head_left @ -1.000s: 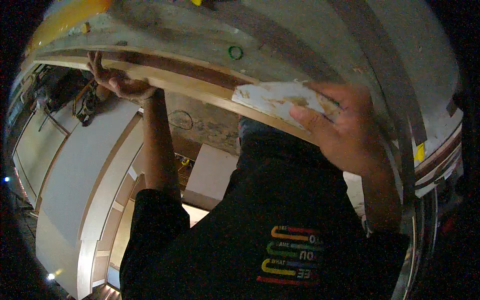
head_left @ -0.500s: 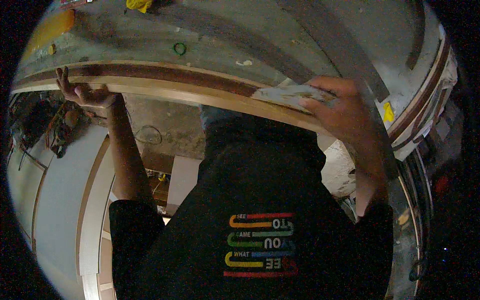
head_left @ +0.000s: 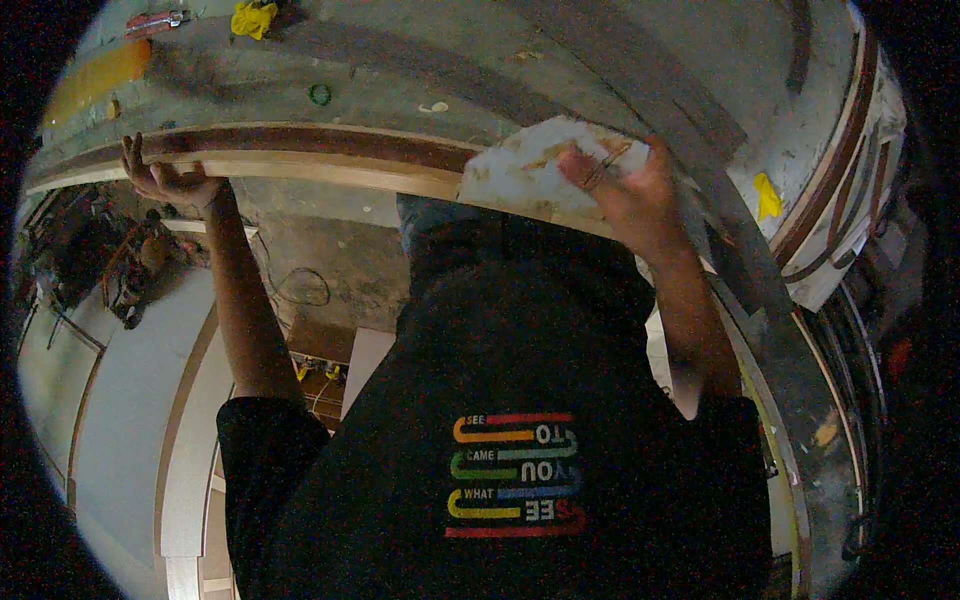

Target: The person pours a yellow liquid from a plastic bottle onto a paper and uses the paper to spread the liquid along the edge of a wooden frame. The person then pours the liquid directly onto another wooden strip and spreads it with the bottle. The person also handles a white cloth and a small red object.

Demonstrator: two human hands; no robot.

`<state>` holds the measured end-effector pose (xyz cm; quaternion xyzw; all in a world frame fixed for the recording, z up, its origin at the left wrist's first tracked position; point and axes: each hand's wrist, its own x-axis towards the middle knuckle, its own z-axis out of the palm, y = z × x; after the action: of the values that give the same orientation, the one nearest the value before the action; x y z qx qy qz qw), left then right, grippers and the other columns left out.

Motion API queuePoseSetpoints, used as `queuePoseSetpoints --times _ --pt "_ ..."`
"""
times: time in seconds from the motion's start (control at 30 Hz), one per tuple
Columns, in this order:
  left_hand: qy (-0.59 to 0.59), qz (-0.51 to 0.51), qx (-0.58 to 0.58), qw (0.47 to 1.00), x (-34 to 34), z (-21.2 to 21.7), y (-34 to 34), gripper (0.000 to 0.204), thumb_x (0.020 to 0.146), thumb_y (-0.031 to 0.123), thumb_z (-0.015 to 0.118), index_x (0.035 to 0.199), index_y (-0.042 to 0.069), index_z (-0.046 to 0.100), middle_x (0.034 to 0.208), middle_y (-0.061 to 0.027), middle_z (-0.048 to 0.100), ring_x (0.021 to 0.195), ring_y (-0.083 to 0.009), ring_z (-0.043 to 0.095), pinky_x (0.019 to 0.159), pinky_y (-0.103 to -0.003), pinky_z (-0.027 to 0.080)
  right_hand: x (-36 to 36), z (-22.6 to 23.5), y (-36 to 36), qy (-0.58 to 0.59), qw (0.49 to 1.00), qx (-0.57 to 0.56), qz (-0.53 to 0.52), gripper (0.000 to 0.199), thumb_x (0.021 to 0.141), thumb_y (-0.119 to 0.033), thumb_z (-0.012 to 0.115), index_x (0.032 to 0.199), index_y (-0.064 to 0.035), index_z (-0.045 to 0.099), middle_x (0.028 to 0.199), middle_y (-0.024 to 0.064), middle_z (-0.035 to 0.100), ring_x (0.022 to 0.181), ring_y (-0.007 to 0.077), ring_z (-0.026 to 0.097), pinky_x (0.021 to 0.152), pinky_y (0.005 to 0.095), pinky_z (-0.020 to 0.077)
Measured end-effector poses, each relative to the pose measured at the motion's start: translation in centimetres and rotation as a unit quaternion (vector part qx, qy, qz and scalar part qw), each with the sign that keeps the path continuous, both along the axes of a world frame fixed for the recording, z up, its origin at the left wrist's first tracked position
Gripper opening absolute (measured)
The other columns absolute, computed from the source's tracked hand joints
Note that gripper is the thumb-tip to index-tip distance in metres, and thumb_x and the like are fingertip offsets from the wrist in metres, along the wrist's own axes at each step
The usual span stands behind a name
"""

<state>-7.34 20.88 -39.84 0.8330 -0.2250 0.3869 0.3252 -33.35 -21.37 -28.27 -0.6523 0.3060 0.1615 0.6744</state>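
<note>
A long wooden strip (head_left: 300, 163), pale on its near edge with a dark reddish-brown band along it, runs across in front of me. My left hand (head_left: 172, 182) is at its left part, fingers spread and slightly curled over the edge; whether it bears on the wood I cannot tell. Farther right, a white sheet with brown stains (head_left: 520, 160), cloth or paper, lies over the strip and covers it there. My right hand (head_left: 640, 200) is on this sheet's right side, thumb and fingers apart with the sheet between and under them. The fingertips are slightly blurred.
Beyond the strip is a grey, stained work surface (head_left: 400, 70) with a green ring (head_left: 319, 94), a yellow crumpled cloth (head_left: 253, 20) and a red-handled tool (head_left: 155, 23). Another yellow piece (head_left: 767, 196) lies at right. Tangled cables (head_left: 130, 255) and pale panels (head_left: 140, 340) are at left.
My right hand has shifted left and lifted a little from its bunched grip, and the white sheet now spreads wider. My left hand stays nearly in place. The whole view has shifted slightly.
</note>
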Motion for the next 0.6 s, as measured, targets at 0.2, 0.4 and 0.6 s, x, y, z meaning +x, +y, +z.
queuePoseSetpoints --times 0.2,0.4,0.6 --pt "0.084 0.027 -0.053 0.995 -0.2 1.0 0.1 0.053 0.104 0.042 0.032 0.122 0.003 0.062 0.132 -0.0157 0.061 0.133 -0.0359 0.049 0.109 -0.055 0.035 -1.3 0.6 -0.4 -0.043 0.993 -0.098 -0.05 0.041 0.086 -0.02 0.083 0.117 0.0003 0.066 0.111 0.0092 0.071 0.099 0.0176 0.068 0.092 0.0331 0.0538" --pt "0.069 0.017 0.016 0.997 0.5 0.3 1.8 0.054 0.104 0.046 0.031 0.121 0.004 0.061 0.132 -0.0159 0.061 0.134 -0.0361 0.047 0.115 -0.056 0.03 -5.6 -0.4 -3.1 -0.074 0.988 -0.115 -0.074 0.039 0.087 -0.023 0.083 0.115 -0.0006 0.066 0.109 0.0093 0.071 0.097 0.0189 0.068 0.091 0.0335 0.0537" --pt "0.134 -0.009 0.074 0.988 -0.3 3.6 -0.1 0.047 0.098 0.041 0.051 0.128 0.006 0.061 0.141 -0.0144 0.057 0.139 -0.0356 0.045 0.118 -0.056 0.027 -7.3 1.4 -4.7 -0.005 0.977 -0.082 -0.195 0.044 0.083 -0.025 0.085 0.115 -0.0002 0.069 0.11 0.0109 0.073 0.1 0.0209 0.07 0.091 0.0345 0.055"
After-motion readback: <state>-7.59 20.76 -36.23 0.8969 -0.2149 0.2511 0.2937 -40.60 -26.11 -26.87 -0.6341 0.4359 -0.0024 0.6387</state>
